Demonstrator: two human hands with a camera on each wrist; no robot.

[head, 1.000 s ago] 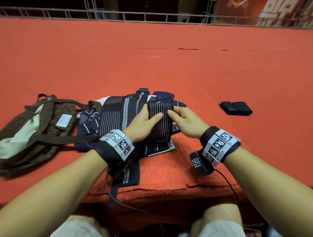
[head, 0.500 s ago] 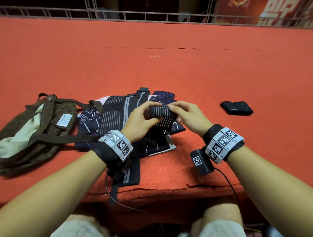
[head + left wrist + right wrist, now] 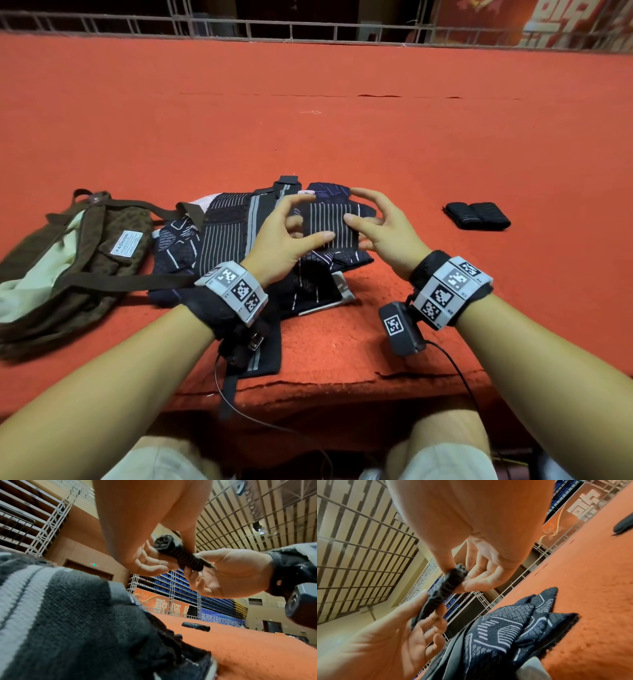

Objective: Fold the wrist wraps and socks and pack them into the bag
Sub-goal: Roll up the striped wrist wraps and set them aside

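While both our left hand (image 3: 284,236) and right hand (image 3: 380,229) pinch the soft, springy folded wrap (image 3: 330,222), we should grip its ends

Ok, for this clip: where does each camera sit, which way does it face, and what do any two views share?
Head: worn on the head, looks down at both forearms, left hand, right hand, the striped wrap and the bag.
Left wrist: under the left wrist, looks up along the palm.
Right wrist: under the right wrist, looks up past its fingers at the socks.
Shared: all three show both hands holding the striped wrap.
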